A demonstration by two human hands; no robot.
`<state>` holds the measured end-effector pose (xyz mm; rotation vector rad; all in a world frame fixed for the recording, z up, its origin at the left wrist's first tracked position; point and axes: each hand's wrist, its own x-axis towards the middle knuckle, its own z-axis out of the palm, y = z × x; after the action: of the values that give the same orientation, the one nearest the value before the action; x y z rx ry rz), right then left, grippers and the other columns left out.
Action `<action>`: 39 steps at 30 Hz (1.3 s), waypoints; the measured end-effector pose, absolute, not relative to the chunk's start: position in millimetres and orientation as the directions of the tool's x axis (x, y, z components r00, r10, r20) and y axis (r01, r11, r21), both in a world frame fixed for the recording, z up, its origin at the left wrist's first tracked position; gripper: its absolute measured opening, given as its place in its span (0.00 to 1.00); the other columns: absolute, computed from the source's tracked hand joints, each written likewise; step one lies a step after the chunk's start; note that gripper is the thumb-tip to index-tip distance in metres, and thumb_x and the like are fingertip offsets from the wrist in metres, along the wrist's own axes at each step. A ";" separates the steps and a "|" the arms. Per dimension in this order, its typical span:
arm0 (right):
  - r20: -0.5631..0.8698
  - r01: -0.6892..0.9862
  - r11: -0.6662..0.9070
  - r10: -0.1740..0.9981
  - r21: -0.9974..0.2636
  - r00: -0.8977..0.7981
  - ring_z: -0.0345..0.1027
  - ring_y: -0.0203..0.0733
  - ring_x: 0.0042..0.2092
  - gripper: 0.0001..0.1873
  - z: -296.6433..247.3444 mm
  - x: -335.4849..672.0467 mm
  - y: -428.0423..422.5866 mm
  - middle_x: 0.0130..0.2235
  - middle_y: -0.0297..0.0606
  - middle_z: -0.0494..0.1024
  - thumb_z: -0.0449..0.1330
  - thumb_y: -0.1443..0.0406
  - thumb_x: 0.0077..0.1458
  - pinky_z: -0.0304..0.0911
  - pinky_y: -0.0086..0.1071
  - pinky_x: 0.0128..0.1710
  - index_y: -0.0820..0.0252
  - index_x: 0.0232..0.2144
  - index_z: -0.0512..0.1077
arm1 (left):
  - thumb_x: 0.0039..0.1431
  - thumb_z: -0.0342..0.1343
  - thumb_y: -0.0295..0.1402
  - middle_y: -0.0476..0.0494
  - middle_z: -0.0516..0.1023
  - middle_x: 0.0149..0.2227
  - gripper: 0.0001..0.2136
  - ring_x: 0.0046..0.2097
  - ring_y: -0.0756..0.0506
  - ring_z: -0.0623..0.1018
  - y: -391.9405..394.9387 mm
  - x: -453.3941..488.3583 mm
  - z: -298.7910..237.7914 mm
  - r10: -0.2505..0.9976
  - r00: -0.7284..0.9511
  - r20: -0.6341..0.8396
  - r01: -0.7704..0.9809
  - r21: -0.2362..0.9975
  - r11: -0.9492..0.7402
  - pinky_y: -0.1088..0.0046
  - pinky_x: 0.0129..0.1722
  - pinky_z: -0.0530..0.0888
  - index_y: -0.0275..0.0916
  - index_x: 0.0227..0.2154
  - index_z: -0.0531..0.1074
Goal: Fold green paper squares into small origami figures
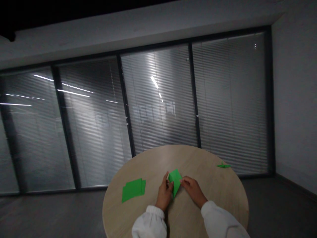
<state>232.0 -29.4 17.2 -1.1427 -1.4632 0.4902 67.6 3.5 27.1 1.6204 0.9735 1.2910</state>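
A folded sheet of green paper (pixel 176 181), kite-like in outline, is held between my two hands over the round table. My left hand (pixel 165 192) grips its left edge, thumb and fingers closed on it. At the right corner of the paper, my right hand (pixel 193 189) pinches the edge between thumb and fingertips. To the left lies a small stack of green paper sheets (pixel 133 190), slightly fanned. Near the table's far right edge rests a small folded green paper figure (pixel 223 166) with pointed ends.
The round wooden table (pixel 188 155) has a light top. Behind it runs a glass partition with blinds (pixel 158 99) and dark frames. A pale wall (pixel 294 99) stands at the right, and grey floor (pixel 61 211) surrounds the table.
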 end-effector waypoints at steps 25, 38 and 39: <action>0.491 0.340 0.425 0.861 -0.839 0.133 0.70 0.42 0.39 0.41 5.8 220.3 -30.9 0.41 0.39 0.73 0.58 0.66 0.49 0.67 0.36 0.43 0.58 0.63 0.49 | 0.30 0.70 0.43 0.50 0.75 0.21 0.21 0.24 0.47 0.74 -5.6 68.7 43.7 0.950 0.252 0.186 -0.067 0.982 -0.175 0.73 0.23 0.72 0.33 0.25 0.74; 0.463 0.060 0.461 0.861 -0.885 0.212 0.73 0.44 0.31 0.32 14.0 235.0 -27.7 0.32 0.36 0.79 0.56 0.55 0.55 0.69 0.36 0.33 0.55 0.59 0.57 | 0.34 0.70 0.45 0.44 0.78 0.24 0.22 0.26 0.47 0.75 -0.3 67.2 36.0 0.942 0.283 0.182 -0.163 0.977 -0.140 0.75 0.24 0.70 0.31 0.28 0.78; 0.461 0.022 0.466 0.867 -0.885 0.189 0.73 0.44 0.30 0.34 15.1 235.4 -27.9 0.30 0.36 0.79 0.57 0.54 0.55 0.69 0.36 0.32 0.56 0.61 0.54 | 0.34 0.70 0.45 0.44 0.78 0.24 0.21 0.25 0.47 0.75 -0.5 67.1 35.9 0.939 0.295 0.175 -0.179 0.976 -0.125 0.75 0.24 0.70 0.31 0.27 0.78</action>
<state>235.4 -27.9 15.1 -0.9161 -1.2454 0.7293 67.1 -0.5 35.9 1.3322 0.7856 1.1504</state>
